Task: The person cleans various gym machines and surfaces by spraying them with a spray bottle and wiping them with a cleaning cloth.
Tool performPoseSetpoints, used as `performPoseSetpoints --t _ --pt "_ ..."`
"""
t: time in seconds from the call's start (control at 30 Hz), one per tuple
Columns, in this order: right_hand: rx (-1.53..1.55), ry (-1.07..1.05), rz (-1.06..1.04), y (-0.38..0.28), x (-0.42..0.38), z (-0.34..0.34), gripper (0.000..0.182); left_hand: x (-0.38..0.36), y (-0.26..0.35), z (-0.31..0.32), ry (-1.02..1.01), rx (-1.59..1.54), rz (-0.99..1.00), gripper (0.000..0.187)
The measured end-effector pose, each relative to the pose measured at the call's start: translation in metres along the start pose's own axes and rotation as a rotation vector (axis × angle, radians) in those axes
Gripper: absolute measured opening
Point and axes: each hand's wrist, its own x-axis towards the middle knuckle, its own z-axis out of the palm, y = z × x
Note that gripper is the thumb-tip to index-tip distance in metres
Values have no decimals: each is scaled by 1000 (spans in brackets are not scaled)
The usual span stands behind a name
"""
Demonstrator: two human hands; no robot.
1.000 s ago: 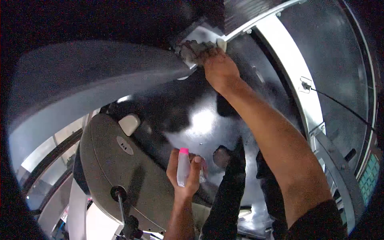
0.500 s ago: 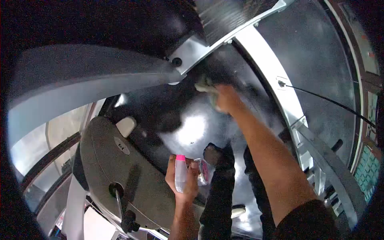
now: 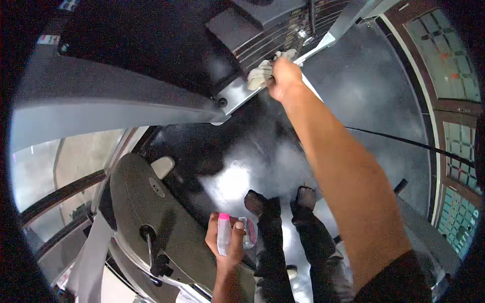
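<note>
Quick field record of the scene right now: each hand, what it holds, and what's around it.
right hand: arm stretched forward, pressing a pale cloth against a silver metal bar of the machine frame
left hand: held low, grip closed around a small spray bottle with a pink cap
nearby: grey rounded machine housing; glossy dark floor; person's own legs below

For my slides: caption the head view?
Right hand presses a cloth on a metal frame; left hand holds a spray bottle.

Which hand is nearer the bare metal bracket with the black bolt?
Right. The right hand presses a pale cloth on the bare metal bracket; the left hand is far below, holding a pink-capped spray bottle.
</note>
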Motion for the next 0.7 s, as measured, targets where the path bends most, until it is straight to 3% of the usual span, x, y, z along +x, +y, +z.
performPoseSetpoints --t 0.13,0.17,0.2,0.27,0.33,0.4,0.43,0.5,0.57,0.6,0.63,0.67,0.7 --pt "3 -371 -11 -46 -46 -20 20 7 13 5 -50 8 34 23" --pt "-39 -380 -25 -65 -77 -29 22 13 21 13 -79 34 42 22" --pt "-113 -448 -168 -71 -66 -48 26 21 32 22 -106 64 47 22" --pt "-113 -392 -264 -96 -112 -53 35 41 56 47 -105 183 304 23" --pt "-39 -325 -228 -97 -98 -78 36 58 75 71 -144 161 245 25" --pt "-10 -69 -182 -80 -91 -89 36 78 75 85 -117 262 417 25" --pt "-11 -118 -115 -66 -79 -98 35 84 72 90 -105 314 503 27" --pt "-86 22 58 -31 -62 -106 34 82 54 89 -133 138 248 26" --pt "42 -46 122 41 19 -125 28 77 49 76 -147 184 155 21" --pt "-77 133 139 34 10 -95 29 69 42 69 -144 218 126 20" --pt "-98 158 69 66 55 -92 28 61 29 61 -139 250 100 20" --pt "14 79 14 63 58 -72 27 53 16 54 -138 283 71 19" --pt "29 167 -96 50 53 -43 26 45 6 45 -153 282 104 19"
